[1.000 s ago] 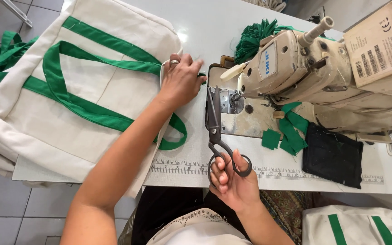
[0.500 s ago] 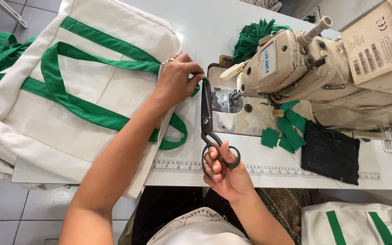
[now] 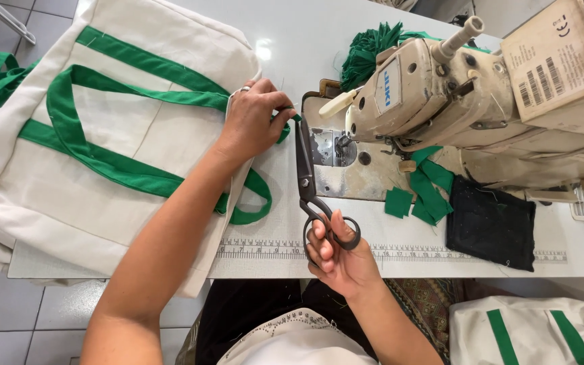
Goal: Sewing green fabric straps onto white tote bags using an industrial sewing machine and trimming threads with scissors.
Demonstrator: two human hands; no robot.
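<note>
Left hand (image 3: 255, 122) pins the green strap (image 3: 130, 169) flat; right hand (image 3: 336, 253) grips black scissors (image 3: 309, 182) (blades nearly closed).

My left hand (image 3: 251, 125) lies palm down, arm stretched forward, fingers curled and pinched together at the tips. My right hand (image 3: 336, 253) sits close to my body, palm up, fingers hooked and partly spread, wrist bent back.

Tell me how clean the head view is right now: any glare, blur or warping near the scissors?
Head view: sharp and evenly lit, no motion blur on the right hand or the scissors; one small glare spot on the white table above the left hand; soft shadows under the sewing machine; slight wide-angle bending at the edges, visible in the cream bag.
</note>
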